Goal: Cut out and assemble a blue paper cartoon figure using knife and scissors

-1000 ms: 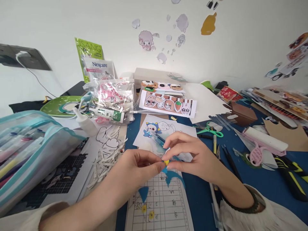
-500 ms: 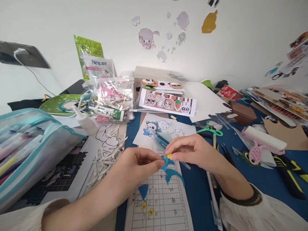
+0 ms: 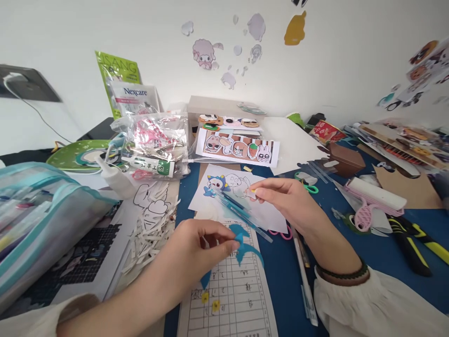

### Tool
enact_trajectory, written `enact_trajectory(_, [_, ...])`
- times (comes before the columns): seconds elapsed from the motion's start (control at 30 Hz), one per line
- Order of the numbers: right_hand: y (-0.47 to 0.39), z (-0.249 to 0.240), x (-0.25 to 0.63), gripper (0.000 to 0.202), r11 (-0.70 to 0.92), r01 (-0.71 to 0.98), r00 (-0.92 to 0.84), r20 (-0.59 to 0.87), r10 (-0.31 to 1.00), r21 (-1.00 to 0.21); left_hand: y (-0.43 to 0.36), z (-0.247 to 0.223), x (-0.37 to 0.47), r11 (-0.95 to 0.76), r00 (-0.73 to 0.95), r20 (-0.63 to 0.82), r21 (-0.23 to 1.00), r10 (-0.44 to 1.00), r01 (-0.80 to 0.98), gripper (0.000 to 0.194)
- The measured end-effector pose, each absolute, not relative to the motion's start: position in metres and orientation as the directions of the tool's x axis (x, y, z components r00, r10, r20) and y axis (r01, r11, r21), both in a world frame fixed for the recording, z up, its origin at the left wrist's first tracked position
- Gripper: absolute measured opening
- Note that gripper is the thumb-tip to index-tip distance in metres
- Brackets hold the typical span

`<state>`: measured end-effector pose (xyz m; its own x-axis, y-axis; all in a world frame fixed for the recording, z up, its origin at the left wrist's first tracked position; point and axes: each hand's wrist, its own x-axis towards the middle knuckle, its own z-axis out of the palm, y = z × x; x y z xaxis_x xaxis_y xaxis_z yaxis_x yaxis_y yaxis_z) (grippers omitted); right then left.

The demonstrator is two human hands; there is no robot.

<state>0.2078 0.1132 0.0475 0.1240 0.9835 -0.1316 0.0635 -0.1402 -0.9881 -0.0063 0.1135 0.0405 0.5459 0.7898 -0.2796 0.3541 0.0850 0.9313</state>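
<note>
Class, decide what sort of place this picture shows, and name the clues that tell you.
Probably a craft desk at a wall: there's a pouch of pens, green-handled scissors, and cartoon cutouts on the wall.
</note>
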Motion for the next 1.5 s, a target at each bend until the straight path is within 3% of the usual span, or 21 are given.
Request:
enact_trajectory(0.13, [0.112,0.047,0.205,0.019,-0.142,0.06,0.073,-0.138,0.988,-0.988,0.112,0.039,-0.004,-0.094,0.623,-0.243,0.885,0.744,0.456,0.02])
enact_trajectory(0.3, [0.113,0.049,0.203,0.018,-0.134,0.069,0.063,-0.13,0.99,-0.989,0.121,0.06,-0.013,-0.354,0.638,-0.048,0.799,0.768,0.486,0.026])
enact_trajectory(0.4, [0.111,0.05,0.201,0.02,-0.128,0.011,0.022,-0.128,0.992,-0.992,0.123,0.075,-0.025,-0.222,0.504,-0.03,0.874,0.863,0.433,0.026])
enact_trajectory(0.5, [0.106,0.051,0.2,0.023,-0.155,-0.078,-0.195,-0.137,0.971,-0.985,0.113,0.076,-0.036,0.057,0.457,-0.195,0.953,0.868,0.298,0.025])
enact_trajectory(0.6, [0.101,0.052,0.198,0.018,-0.26,-0.036,-0.547,-0.199,0.813,-0.965,0.096,0.064,-0.037,0.339,0.419,-0.386,0.922,0.822,0.186,0.027])
enact_trajectory(0.7, [0.1,0.049,0.196,0.01,-0.27,0.132,-0.711,-0.281,0.644,-0.954,0.084,0.051,-0.031,0.492,0.375,-0.462,0.871,0.803,0.02,0.027])
enact_trajectory(0.87, [0.102,0.041,0.195,0.012,-0.209,0.263,-0.699,-0.336,0.631,-0.942,0.08,0.044,-0.028,0.428,0.316,-0.392,0.902,0.864,-0.052,0.02])
enact_trajectory(1.07, [0.1,0.042,0.194,0.009,-0.227,0.25,-0.69,-0.338,0.641,-0.941,0.066,0.06,-0.045,0.263,0.104,-0.283,0.95,0.954,0.171,0.027])
enact_trajectory(1.17, [0.101,0.04,0.194,0.011,-0.219,0.248,-0.699,-0.331,0.634,-0.944,0.055,0.056,-0.044,0.161,0.182,-0.199,0.965,0.963,0.206,0.026])
enact_trajectory(1.27, [0.103,0.037,0.195,0.017,-0.21,0.262,-0.703,-0.335,0.627,-0.942,0.053,0.043,-0.037,0.177,0.322,-0.221,0.971,0.921,0.159,0.03])
enact_trajectory(1.5, [0.103,0.035,0.195,0.02,-0.192,0.275,-0.7,-0.333,0.631,-0.942,0.062,0.036,-0.036,0.075,0.208,-0.131,0.963,0.969,0.259,0.026])
